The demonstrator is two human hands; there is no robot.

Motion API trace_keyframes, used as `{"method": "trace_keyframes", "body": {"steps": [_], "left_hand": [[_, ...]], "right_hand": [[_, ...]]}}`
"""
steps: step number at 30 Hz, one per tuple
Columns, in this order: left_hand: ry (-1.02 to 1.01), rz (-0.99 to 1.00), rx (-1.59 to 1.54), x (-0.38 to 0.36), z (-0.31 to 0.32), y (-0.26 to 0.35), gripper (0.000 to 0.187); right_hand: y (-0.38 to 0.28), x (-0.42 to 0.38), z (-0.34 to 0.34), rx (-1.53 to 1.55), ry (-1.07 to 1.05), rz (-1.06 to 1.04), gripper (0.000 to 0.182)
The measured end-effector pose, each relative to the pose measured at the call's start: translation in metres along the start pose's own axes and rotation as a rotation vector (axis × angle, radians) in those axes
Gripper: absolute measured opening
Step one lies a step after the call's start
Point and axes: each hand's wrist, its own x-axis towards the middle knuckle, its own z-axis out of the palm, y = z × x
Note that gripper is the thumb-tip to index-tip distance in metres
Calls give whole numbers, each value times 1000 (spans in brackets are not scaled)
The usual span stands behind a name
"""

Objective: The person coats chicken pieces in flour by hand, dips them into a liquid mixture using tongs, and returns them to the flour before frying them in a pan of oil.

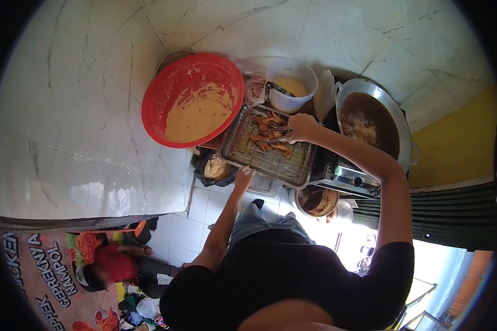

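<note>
My right hand (302,128) is closed around metal tongs (281,133), whose tips reach among pieces of brown fried food (270,144), possibly chicken. These pieces lie on a wire rack in a rectangular metal tray (298,179). At the tray's near left edge, my left hand (244,179) is closed on the rim, with something whitish, perhaps a cloth, at its fingers. Just beyond the tray stands a white tub (309,84) of yellowish liquid, a black-handled utensil across its rim.
A red basin (152,118) with pale batter stands left. On the right, a wok (404,124) of bubbling brown oil sits on a stove (345,177). Below are a black bag (200,165) with crumbs and a pot (301,207). Another person (116,262) is at lower left.
</note>
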Motion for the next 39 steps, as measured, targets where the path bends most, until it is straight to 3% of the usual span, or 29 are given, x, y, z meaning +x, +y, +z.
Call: {"method": "trace_keyframes", "body": {"steps": [4, 8, 11, 14, 18, 23, 29, 35, 39], "left_hand": [[-132, -16, 296, 3, -19, 11, 53], [-154, 1, 202, 4, -32, 26, 47], [-81, 44, 196, -12, -31, 78, 41], [-103, 114, 163, -37, -15, 143, 47], [-207, 168, 177, -54, 26, 180, 43], [-322, 238, 81, -73, 94, 195, 43], [-333, 234, 100, -96, 160, 196, 56], [-241, 346, 175, -112, 191, 204, 62], [-141, 380, 158, -117, 203, 199, 59]], "right_hand": [[10, -18, -9, 48, 22, 11, 34], [28, -67, -27, 107, 182, 23, 32], [49, -118, -41, 163, 300, 129, 36], [74, -189, -67, 140, 441, 211, 42], [135, -269, -59, 97, 682, 288, 43], [194, -349, -44, -46, 524, 582, 56], [259, -390, -4, -275, 304, 438, 60], [307, -389, 12, -424, 224, 349, 51], [326, -372, 14, -523, 290, 213, 49]]}}
